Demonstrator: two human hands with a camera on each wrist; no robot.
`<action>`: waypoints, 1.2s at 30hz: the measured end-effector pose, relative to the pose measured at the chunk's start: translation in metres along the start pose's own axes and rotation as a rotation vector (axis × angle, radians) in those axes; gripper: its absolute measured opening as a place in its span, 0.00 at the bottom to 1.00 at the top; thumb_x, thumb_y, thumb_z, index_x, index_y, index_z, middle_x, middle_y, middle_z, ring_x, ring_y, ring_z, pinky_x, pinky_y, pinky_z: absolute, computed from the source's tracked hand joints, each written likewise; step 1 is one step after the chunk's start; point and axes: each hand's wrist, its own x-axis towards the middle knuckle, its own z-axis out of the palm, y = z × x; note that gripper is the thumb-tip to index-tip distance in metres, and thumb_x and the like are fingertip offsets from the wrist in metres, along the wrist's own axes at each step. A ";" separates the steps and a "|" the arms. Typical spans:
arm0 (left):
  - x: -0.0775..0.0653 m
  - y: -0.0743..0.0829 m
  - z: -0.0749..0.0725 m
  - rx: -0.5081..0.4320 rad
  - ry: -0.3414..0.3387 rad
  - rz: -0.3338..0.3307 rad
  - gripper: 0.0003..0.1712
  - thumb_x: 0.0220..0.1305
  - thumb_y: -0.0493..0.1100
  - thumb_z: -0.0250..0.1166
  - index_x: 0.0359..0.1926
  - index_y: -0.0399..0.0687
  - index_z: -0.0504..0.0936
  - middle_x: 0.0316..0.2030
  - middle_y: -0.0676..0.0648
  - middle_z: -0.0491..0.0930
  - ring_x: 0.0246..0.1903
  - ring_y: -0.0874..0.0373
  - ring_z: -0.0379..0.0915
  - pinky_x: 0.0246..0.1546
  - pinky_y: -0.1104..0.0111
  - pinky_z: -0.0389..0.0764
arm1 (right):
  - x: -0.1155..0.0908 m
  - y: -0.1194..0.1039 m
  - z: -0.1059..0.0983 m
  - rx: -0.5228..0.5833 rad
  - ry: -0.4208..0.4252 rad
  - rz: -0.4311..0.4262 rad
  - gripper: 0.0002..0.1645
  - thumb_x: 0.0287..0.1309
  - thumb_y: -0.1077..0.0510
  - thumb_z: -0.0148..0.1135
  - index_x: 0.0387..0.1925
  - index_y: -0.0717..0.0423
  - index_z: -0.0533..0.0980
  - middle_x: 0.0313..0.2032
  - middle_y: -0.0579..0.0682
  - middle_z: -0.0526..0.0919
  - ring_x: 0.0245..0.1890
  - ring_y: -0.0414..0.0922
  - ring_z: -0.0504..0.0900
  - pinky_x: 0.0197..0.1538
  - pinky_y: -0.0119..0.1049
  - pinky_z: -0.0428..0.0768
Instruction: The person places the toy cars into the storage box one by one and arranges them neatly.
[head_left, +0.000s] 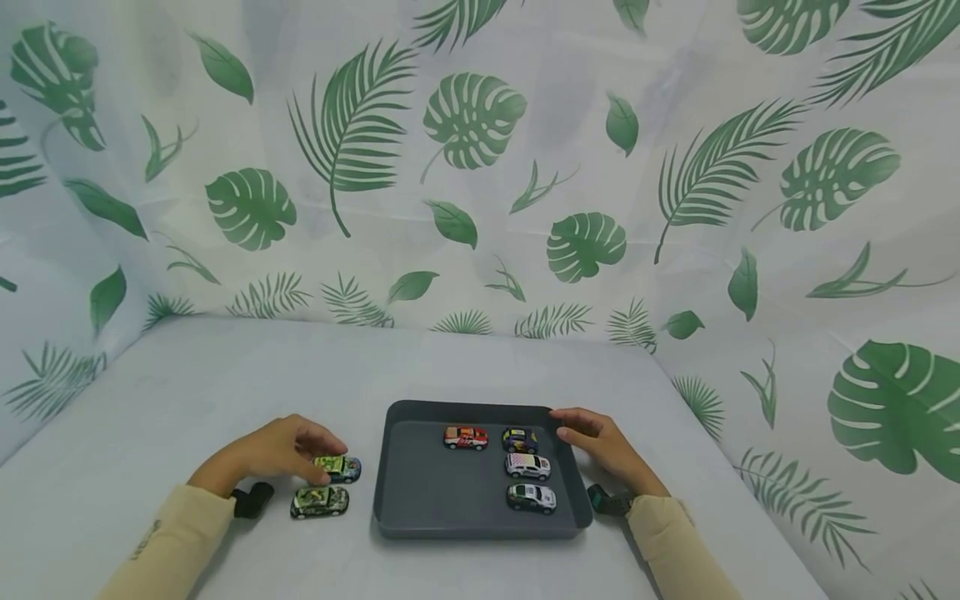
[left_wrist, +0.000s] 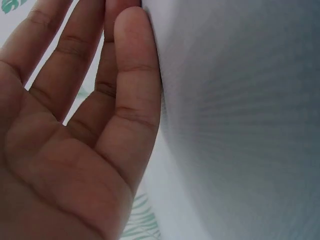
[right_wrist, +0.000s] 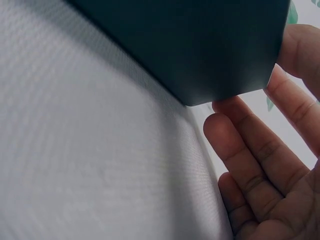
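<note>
My left hand (head_left: 281, 450) pinches a yellow-green and blue toy car (head_left: 343, 468) from above, thumb on its near side. Just in front of that hand lies a green camouflage toy car (head_left: 319, 502). In the left wrist view the palm and fingers (left_wrist: 135, 75) show close along the white table, the car hidden. On the right, my right hand (head_left: 603, 446) touches the far right corner of a dark grey tray (head_left: 442, 534) with thumb and fingertips. The right wrist view shows these fingers (right_wrist: 240, 150) fairly straight beside the tray's outer wall (right_wrist: 200, 50).
Inside the tray, a red toy car (head_left: 466, 437) stands at the back. Along its right side are a dark blue and yellow car (head_left: 520, 440), a white car with pink marks (head_left: 527, 466) and a white and green car (head_left: 531, 498). Leaf-printed cloth (head_left: 465, 225) encloses the white table (head_left: 247, 367).
</note>
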 end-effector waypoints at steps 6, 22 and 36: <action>0.002 -0.003 0.004 0.034 0.023 -0.012 0.22 0.58 0.37 0.81 0.53 0.33 0.89 0.50 0.44 0.90 0.51 0.56 0.85 0.51 0.67 0.83 | -0.002 -0.001 0.001 -0.012 0.008 0.002 0.25 0.75 0.58 0.66 0.66 0.68 0.79 0.61 0.64 0.85 0.59 0.47 0.83 0.66 0.48 0.76; 0.000 0.001 0.005 0.038 0.059 -0.027 0.21 0.57 0.36 0.80 0.52 0.35 0.90 0.48 0.45 0.91 0.48 0.53 0.84 0.53 0.52 0.85 | -0.002 0.000 0.003 -0.012 0.008 0.010 0.24 0.76 0.58 0.66 0.66 0.68 0.79 0.61 0.63 0.85 0.59 0.47 0.83 0.67 0.51 0.75; 0.003 0.009 0.004 0.095 0.203 -0.003 0.19 0.62 0.42 0.78 0.54 0.41 0.91 0.49 0.47 0.90 0.51 0.47 0.84 0.56 0.44 0.82 | -0.001 0.001 0.002 0.006 0.000 -0.005 0.25 0.77 0.58 0.66 0.66 0.69 0.78 0.60 0.63 0.85 0.55 0.38 0.83 0.62 0.35 0.78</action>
